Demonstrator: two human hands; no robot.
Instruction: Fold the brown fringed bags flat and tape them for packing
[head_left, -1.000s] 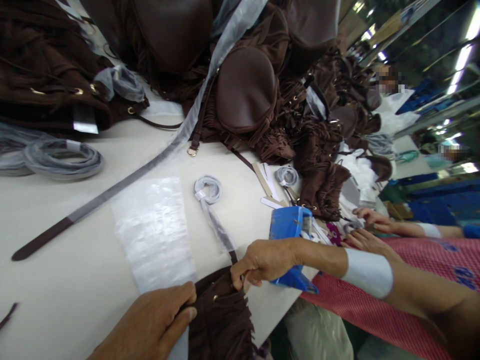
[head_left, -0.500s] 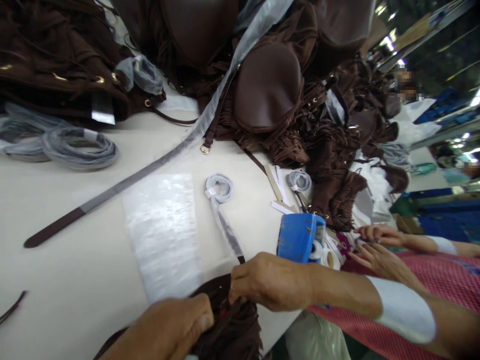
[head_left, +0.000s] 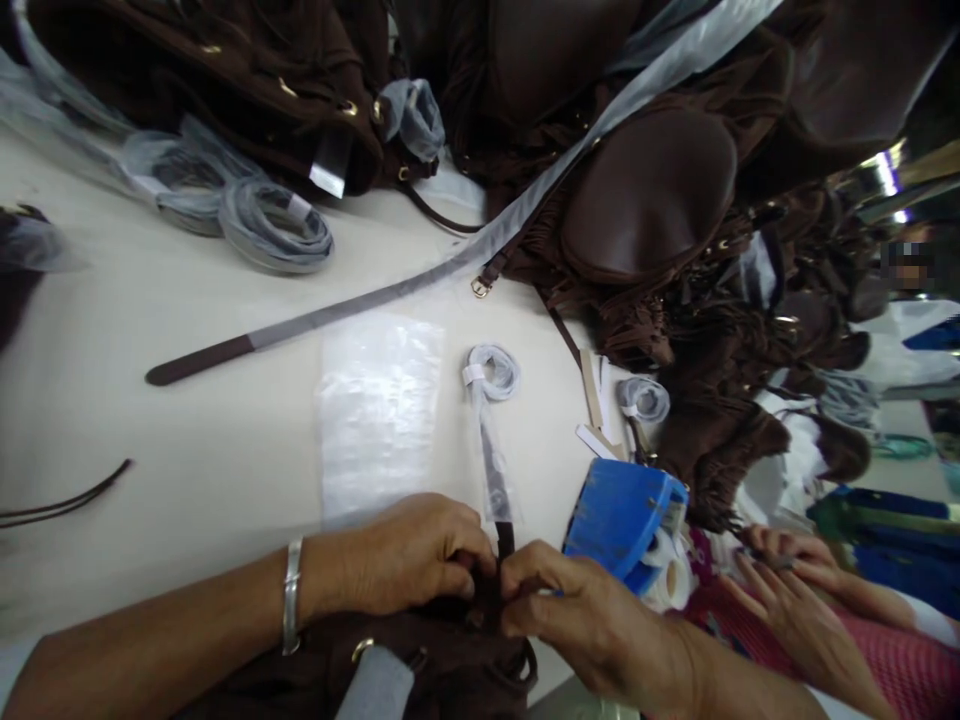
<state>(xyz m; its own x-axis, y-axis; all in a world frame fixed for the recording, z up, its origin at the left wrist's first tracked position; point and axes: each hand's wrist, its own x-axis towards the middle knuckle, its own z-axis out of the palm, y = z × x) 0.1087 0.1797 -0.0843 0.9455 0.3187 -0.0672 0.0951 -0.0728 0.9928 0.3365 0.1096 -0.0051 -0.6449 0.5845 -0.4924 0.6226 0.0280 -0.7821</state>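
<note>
A dark brown fringed bag (head_left: 300, 665) lies at the near table edge, partly below the picture. Its rim shows a gold eyelet and a grey tab. From between my hands a plastic-wrapped bag strap (head_left: 495, 480) runs up the table, ending in a taped coil. My left hand (head_left: 405, 560), with a silver bangle at the wrist, is closed with its fingertips pinched at the strap's brown lower end. Opposite it, my right hand (head_left: 577, 610) pinches the same spot from the right. The dark material hides exactly where strap and bag meet under the fingers.
A clear plastic bag (head_left: 379, 420) lies flat beyond my hands. A long wrapped strap (head_left: 360, 305) crosses the table. Brown bags (head_left: 652, 200) are piled at the back. A blue holder (head_left: 622, 515) with rolls stands right, near a co-worker's hands (head_left: 795, 590).
My left hand has left its grip on the bag's side and come over to the strap end beside my right hand. The view has shifted, so the table things appear further right.
</note>
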